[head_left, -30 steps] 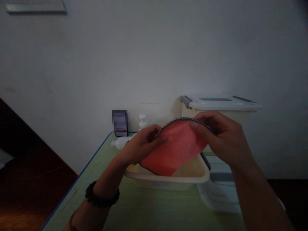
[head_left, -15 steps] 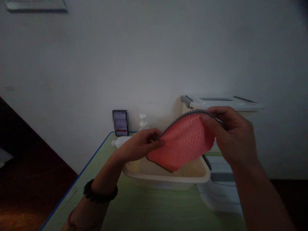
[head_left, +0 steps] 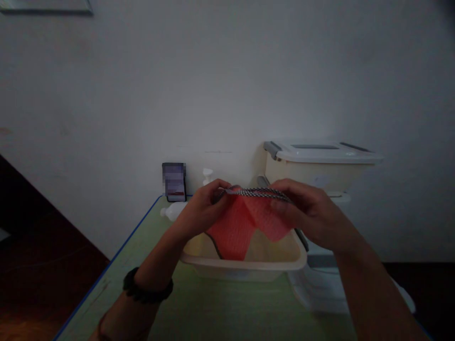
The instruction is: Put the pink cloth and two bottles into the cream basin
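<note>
A pink-red waffle cloth with a black-and-white checked edge hangs between both hands above a cream plastic basin. My left hand, with a dark bead bracelet on its wrist, pinches the cloth's top edge at the left. My right hand grips the same edge at the right. The edge is stretched nearly level between them, and the cloth folds and droops down into the basin. The basin stands on a green table with a blue rim.
A lidded cream storage box stands at the back right, with clear plastic boxes below it. Against the white wall are a small dark card, a pump bottle and a white bottle lying down. Dark floor lies left.
The cloth was held up and spread, with the right hand raised. Now both hands have come lower and closer together, and the cloth has folded and sagged toward the basin.
</note>
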The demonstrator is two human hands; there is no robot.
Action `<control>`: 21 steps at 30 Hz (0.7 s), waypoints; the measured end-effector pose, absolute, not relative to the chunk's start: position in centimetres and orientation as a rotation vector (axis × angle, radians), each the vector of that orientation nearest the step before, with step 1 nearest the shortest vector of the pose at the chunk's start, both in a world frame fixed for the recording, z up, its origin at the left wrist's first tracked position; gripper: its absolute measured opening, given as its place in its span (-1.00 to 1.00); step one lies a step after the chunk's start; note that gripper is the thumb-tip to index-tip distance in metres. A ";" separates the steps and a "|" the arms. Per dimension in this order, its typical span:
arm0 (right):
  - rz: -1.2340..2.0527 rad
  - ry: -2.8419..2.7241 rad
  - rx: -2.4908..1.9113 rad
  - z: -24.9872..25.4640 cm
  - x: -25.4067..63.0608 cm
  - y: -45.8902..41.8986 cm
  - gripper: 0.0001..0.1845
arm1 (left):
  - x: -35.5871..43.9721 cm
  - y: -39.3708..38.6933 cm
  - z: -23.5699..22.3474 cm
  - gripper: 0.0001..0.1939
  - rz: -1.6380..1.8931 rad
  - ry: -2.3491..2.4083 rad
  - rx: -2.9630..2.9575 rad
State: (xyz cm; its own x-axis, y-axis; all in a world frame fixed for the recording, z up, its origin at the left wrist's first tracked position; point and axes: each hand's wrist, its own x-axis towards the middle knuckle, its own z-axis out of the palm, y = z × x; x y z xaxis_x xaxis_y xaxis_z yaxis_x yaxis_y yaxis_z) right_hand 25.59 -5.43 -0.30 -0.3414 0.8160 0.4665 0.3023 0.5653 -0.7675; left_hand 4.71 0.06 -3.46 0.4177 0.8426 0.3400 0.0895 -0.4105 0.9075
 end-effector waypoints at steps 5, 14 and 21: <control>0.875 -2.032 -0.739 -0.4 25.6 -5.3 -0.44 | 4.8 -0.2 -2.7 -0.88 1.178 0.858 1.786; 0.800 -1.848 -1.070 -2.6 24.5 -3.0 -0.64 | 4.9 -1.5 -1.6 -0.83 1.313 0.707 1.663; 0.914 -1.814 -1.107 -3.3 24.4 -2.4 -0.56 | 4.8 -2.0 -1.0 -0.80 1.228 0.560 1.556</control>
State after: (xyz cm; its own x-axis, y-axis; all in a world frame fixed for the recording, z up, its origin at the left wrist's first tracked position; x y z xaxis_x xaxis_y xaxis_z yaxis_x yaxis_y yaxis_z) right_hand 24.41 -2.44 -3.27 -0.2923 0.9201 0.2609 0.3375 0.3545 -0.8720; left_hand 4.81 -2.02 -1.04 0.3687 0.8282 0.4220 -0.2245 -0.3612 0.9050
